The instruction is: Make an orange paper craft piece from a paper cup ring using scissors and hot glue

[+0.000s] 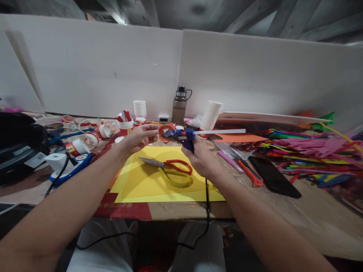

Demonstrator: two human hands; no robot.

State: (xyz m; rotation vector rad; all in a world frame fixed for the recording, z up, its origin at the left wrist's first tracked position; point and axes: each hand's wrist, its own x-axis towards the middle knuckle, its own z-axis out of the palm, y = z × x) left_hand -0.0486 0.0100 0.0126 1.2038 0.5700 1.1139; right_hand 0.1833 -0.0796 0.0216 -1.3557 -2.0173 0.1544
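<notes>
My right hand [202, 155] is wrapped round the grip of a blue hot glue gun [186, 136]. A long white glue stick [221, 131] sticks out of its back, and its nozzle points left. My left hand [138, 138] pinches the edge of an orange ring-shaped piece [161, 129]. The nozzle is close to this piece, but I cannot tell whether they touch. Below both hands, scissors [163, 164] with one red and one yellow handle lie partly open on yellow paper sheets [136, 189]. A black cord [207, 200] hangs from the glue gun over the table edge.
Behind stand a water bottle [179, 107], stacked paper cups [211, 115] and a red-and-white cup [125, 126]. At right lie a phone [273, 177], a red-orange cutter [251, 173] and many pipe cleaners [314, 151]. A blue-and-white power strip [72, 170] sits at left.
</notes>
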